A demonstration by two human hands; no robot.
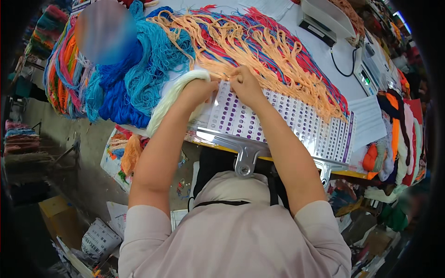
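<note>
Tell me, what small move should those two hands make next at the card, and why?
Probably draw the pale strand through the card and snug it: left hand and right hand pinch together at its upper edge, where the peach yarn already hangs.

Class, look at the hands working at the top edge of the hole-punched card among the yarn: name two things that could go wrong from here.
1. The peach yarn strands overlap the red and blue ones; the left hand or right hand might pick a neighbouring strand.
2. The pale skein hangs off the table edge by the left forearm; a nudge could drop it.
</note>
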